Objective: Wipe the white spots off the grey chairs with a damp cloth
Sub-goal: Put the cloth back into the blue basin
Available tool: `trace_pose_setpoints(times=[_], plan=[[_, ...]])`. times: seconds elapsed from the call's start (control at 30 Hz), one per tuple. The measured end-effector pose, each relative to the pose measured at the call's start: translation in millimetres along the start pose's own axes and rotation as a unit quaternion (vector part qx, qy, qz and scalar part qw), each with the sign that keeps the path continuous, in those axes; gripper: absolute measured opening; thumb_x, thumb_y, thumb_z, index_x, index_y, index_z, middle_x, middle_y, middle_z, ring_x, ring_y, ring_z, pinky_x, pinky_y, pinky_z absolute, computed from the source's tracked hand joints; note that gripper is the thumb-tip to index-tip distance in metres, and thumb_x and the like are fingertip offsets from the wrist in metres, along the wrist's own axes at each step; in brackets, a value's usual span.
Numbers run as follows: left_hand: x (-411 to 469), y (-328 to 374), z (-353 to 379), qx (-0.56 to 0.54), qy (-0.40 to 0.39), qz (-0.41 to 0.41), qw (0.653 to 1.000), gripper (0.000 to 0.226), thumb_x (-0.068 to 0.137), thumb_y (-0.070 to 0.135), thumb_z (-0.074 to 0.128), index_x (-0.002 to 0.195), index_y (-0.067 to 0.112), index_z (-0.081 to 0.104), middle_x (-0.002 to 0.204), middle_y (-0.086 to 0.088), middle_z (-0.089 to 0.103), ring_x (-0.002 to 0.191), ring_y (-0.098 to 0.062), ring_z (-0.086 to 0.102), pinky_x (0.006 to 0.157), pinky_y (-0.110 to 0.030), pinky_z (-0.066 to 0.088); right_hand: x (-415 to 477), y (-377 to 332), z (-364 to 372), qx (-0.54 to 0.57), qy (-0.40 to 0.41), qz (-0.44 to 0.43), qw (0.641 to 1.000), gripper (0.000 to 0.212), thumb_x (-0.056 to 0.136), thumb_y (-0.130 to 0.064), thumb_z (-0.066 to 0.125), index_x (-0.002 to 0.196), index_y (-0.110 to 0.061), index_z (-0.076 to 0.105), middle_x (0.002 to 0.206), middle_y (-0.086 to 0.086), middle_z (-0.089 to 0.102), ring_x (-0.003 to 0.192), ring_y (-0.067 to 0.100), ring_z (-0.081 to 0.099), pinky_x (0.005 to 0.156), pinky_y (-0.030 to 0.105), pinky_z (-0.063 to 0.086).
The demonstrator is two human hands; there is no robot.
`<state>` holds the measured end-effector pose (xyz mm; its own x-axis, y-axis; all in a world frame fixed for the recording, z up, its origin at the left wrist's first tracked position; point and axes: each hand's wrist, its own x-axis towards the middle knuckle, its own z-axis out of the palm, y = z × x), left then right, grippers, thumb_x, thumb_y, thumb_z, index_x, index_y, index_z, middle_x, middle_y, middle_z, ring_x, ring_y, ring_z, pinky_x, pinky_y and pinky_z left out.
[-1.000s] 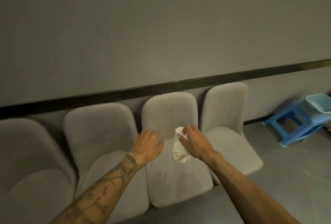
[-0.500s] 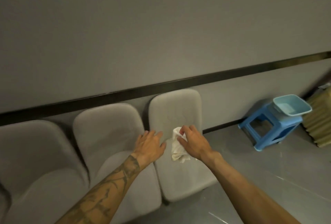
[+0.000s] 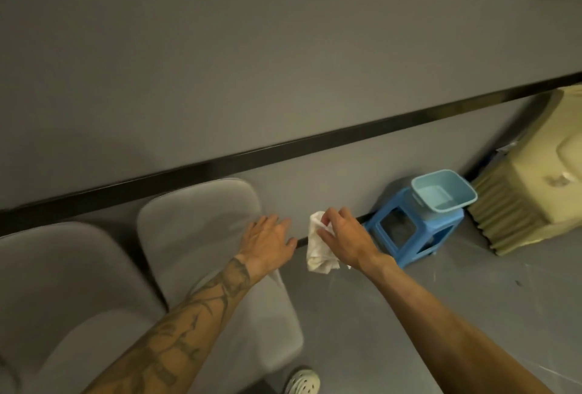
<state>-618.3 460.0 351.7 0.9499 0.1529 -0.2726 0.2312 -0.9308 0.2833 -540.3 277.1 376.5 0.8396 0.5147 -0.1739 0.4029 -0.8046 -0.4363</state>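
Two grey chairs stand against the wall: the end chair (image 3: 201,230) in the middle left and another chair (image 3: 63,283) at the far left. My right hand (image 3: 346,241) pinches a crumpled white cloth (image 3: 318,247) that hangs in the air to the right of the end chair, over the floor. My left hand (image 3: 267,242) is held out with straight, spread fingers in front of the right edge of the end chair's backrest. I cannot make out white spots on the chairs in this blurred view.
A blue plastic stool (image 3: 409,230) stands by the wall at the right with a light blue basin (image 3: 444,192) on top. Beige corrugated cardboard (image 3: 535,179) fills the right corner. A white shoe (image 3: 302,382) shows at the bottom on the grey floor.
The view has swung right: fewer chairs show, and the stool and cardboard have come closer to the middle. Both hands now sit past the end chair's right edge, the cloth still in my right hand.
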Motion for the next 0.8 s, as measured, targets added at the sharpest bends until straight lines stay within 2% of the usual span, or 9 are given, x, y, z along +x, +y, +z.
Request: trace_pose_setpoints(times=[0.2,0.4,0.57,0.7,0.8], plan=[[94,93,-8,-0.005,-0.006,0.003,1.0,0.061,0.104,0.049,0.042,0.159,0.023,0.035,0.157,-0.007,0.043,0.141,-0.031,0.041,0.118,-0.044,0.033,55,98,-70,-0.01,0.001,0.001,1.0,0.023,0.099,-0.036,0.053,0.115,-0.021,0.05,0.114,0.003,0.047,0.093,0.024,0.053,0.08,0.035,0.046],[169,183,-4,-0.001,0.006,-0.015,1.0,0.061,0.105,0.048,0.042,0.159,0.022,0.035,0.154,-0.008,0.044,0.14,-0.03,0.042,0.118,-0.044,0.034,103,201,-121,-0.017,-0.013,-0.034,0.999,0.02,0.099,-0.035,0.054,0.112,-0.022,0.049,0.105,-0.004,0.04,0.089,0.021,0.051,0.076,0.029,0.038],[220,270,17,-0.014,0.009,-0.046,0.999,0.058,0.105,0.046,0.043,0.157,0.021,0.037,0.156,-0.009,0.043,0.141,-0.03,0.041,0.12,-0.044,0.032,134,300,-162,-0.025,-0.028,-0.065,0.997,0.019,0.097,-0.035,0.055,0.109,-0.022,0.049,0.103,-0.003,0.039,0.094,0.027,0.055,0.077,0.031,0.041],[255,341,33,-0.028,0.018,-0.06,0.998,0.056,0.106,0.045,0.045,0.157,0.021,0.038,0.156,-0.009,0.042,0.142,-0.028,0.04,0.12,-0.043,0.032,151,380,-197,-0.03,-0.042,-0.076,0.996,0.019,0.097,-0.038,0.054,0.107,-0.023,0.048,0.111,0.002,0.046,0.097,0.027,0.055,0.084,0.037,0.048],[284,388,43,-0.038,0.019,-0.073,0.996,0.058,0.107,0.045,0.043,0.159,0.022,0.034,0.156,-0.008,0.043,0.142,-0.028,0.04,0.119,-0.041,0.03,167,429,-220,-0.021,-0.037,-0.073,0.996,0.02,0.097,-0.038,0.053,0.107,-0.022,0.049,0.113,0.004,0.048,0.096,0.027,0.056,0.083,0.035,0.049]])
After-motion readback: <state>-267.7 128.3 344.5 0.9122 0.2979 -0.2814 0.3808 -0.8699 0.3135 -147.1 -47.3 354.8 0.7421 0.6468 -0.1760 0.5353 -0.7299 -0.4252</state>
